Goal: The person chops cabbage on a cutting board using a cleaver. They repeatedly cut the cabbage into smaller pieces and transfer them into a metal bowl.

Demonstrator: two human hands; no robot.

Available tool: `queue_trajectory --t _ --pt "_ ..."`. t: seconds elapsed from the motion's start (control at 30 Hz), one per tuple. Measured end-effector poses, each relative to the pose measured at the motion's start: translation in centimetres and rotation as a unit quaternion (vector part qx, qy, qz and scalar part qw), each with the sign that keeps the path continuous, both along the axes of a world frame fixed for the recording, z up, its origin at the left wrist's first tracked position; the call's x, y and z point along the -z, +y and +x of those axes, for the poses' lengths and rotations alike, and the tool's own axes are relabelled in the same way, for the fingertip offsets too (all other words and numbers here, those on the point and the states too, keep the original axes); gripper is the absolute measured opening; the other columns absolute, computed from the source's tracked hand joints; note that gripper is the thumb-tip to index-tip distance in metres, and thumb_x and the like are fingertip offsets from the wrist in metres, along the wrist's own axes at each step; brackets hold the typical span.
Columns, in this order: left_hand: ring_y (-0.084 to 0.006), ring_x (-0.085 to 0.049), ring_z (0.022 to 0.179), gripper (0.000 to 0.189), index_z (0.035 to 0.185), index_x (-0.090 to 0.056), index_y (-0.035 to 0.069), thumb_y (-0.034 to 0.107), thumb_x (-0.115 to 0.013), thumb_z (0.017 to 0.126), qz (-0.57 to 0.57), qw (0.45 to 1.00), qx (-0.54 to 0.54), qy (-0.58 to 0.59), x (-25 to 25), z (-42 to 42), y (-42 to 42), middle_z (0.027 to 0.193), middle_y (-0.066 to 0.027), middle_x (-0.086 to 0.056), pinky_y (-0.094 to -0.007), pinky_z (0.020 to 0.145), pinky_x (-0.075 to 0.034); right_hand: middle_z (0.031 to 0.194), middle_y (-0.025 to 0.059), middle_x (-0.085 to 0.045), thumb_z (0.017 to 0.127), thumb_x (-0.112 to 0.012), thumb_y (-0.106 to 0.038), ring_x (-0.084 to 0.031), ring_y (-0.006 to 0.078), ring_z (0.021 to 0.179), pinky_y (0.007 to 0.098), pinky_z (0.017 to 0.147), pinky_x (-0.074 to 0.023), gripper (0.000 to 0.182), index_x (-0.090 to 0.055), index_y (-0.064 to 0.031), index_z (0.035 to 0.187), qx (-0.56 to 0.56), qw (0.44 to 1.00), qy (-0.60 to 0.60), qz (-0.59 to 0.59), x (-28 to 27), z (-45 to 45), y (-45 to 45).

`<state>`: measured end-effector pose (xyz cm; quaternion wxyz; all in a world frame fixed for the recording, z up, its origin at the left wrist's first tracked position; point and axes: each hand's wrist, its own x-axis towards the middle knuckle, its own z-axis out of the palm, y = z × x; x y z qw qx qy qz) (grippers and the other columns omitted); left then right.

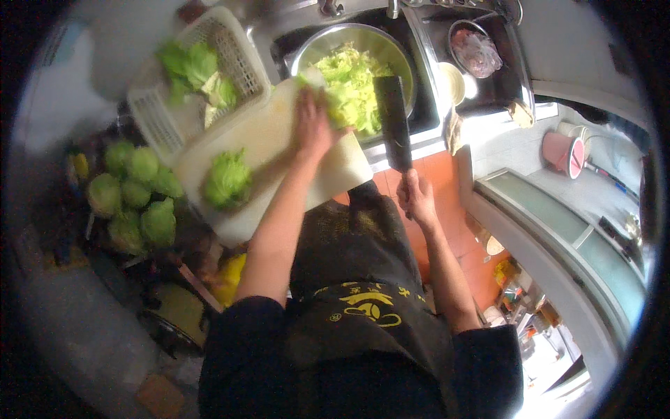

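My left hand (314, 123) reaches over the right end of a white cutting board (277, 141), its fingers against pale green leaves at the rim of a large metal bowl; whether it grips any is blurred. Cut lettuce (348, 89) fills much of the bowl (390, 50), which sits in the sink. In my right hand (416, 196) is the handle of a cleaver (392, 123), its broad dark blade pointing away from me beside the bowl's right side. A piece of lettuce (229, 179) lies on the board's left part.
A white plastic basket (243, 52) with leaves (196, 65) stands behind the board. Several green heads (136, 183) are piled at the left. The right sink basin holds a bowl of pinkish food (476, 52) under plastic. Cloths (454, 131) hang at the counter edge; a pink bucket (562, 152) stands far right.
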<state>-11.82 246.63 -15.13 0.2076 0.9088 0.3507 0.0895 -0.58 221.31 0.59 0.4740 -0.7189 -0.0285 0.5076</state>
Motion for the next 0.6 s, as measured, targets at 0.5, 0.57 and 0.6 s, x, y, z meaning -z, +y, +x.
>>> queue_trajectory --t 0.5,0.57,0.6 --pt "-0.0452 -0.041 0.137 0.056 0.133 -0.059 -0.001 0.035 -0.068 0.092 0.050 0.968 -0.242 -0.037 1.7 -4.3 4.2 0.144 -0.0261 -0.048 -0.0571 0.117 -0.029 0.063 -0.0045 -0.043 0.110 -0.046 -0.043 -0.039 0.0053 0.054 0.0253 0.049 -0.0314 0.046 -0.054 -0.0066 0.084 -0.038 0.998 -0.039 -0.012 0.8 1.7 -3.0" --pt "-0.0434 -0.045 0.135 0.056 0.133 -0.058 -0.003 0.031 -0.069 0.091 0.063 0.981 -0.181 -0.025 1.8 -2.8 3.2 0.143 -0.0249 -0.051 -0.0537 0.117 -0.032 0.064 -0.0049 -0.043 0.110 -0.047 -0.042 -0.039 0.0049 0.056 0.0247 0.051 -0.0313 0.044 -0.054 -0.0064 0.085 -0.031 0.999 -0.034 -0.010 0.2 1.5 -2.6" --pt "-0.0422 -0.047 0.134 0.056 0.134 -0.057 -0.004 0.028 -0.069 0.090 0.090 0.987 -0.136 -0.004 1.3 -0.9 1.8 0.142 -0.0242 -0.052 -0.0513 0.117 -0.033 0.064 -0.0051 -0.043 0.110 -0.047 -0.042 -0.039 0.0048 0.056 0.0245 0.051 -0.0315 0.044 -0.054 -0.0065 0.085 -0.027 0.999 -0.029 -0.017 -0.4 1.5 -2.3"
